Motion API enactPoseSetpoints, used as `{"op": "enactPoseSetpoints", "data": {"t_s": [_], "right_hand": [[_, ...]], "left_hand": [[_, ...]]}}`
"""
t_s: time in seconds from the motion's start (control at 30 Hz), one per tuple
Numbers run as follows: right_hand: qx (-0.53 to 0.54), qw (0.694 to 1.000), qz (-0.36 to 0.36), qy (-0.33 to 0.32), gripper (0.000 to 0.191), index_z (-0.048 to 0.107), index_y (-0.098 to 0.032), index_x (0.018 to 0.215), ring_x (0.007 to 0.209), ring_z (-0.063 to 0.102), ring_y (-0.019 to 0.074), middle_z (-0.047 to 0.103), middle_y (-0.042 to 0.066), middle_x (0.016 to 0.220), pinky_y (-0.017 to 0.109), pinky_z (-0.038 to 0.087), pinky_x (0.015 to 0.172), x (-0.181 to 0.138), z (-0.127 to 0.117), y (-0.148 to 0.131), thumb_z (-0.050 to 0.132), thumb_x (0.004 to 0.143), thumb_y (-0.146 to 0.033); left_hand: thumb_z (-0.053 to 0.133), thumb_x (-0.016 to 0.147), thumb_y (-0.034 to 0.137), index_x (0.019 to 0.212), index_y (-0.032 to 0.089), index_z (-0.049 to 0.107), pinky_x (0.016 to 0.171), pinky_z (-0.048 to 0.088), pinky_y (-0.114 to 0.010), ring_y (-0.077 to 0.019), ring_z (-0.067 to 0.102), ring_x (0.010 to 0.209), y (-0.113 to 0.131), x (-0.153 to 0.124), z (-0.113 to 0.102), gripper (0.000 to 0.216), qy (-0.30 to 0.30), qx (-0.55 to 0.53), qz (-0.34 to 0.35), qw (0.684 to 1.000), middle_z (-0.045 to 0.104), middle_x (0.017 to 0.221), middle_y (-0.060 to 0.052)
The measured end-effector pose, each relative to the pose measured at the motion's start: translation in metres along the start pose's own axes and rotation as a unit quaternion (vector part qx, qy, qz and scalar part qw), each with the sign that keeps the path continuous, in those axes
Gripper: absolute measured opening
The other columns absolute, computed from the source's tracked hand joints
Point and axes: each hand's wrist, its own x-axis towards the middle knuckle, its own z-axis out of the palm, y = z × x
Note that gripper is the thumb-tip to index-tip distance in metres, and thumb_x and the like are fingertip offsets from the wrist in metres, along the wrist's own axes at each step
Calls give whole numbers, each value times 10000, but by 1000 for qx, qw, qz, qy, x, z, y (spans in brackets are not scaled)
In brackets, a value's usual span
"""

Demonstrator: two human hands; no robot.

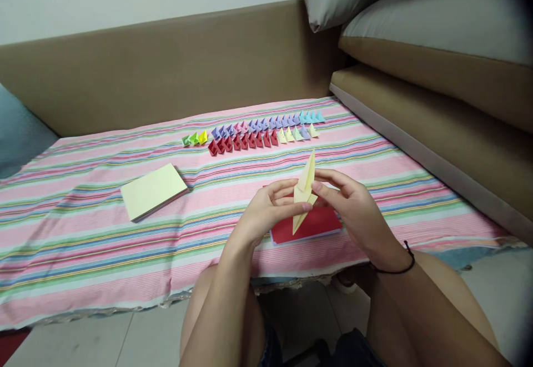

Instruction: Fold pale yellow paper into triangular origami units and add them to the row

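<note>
Between my two hands is a pale yellow folded paper [307,174], long and pointed at both ends and tilted upward. My left hand [266,209] grips its lower left side, with the thumb pressed across the front. On the other side, my right hand [350,200] pinches its edge between thumb and fingers. Just beneath the hands lies a stack of paper with a red sheet [306,228] on top, partly covered by them. Some of the fingers are hidden behind the folded paper.
Small folded paper boats [244,142] in many colours stand in rows toward the back. A stack of pale yellow paper [154,189] lies at left. The striped cloth [83,228] covers the seat; large cushions [433,111] rise at right, a backrest [166,67] behind.
</note>
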Motion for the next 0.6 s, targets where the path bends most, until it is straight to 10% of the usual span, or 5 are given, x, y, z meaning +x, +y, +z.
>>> {"op": "enactPoseSetpoints", "data": {"t_s": [0.6], "right_hand": [[-11,1000,-14,7,317,626,-227,1041,837,666,181,678,38,1045,296,546,744,2,-3,-1,670,757,-360]], "left_hand": [[700,727,256,1207,151,567,902,445,-328,-223,637,983,5,-5,-3,508,-26,-27,-32,999,655,1136,-120]]}}
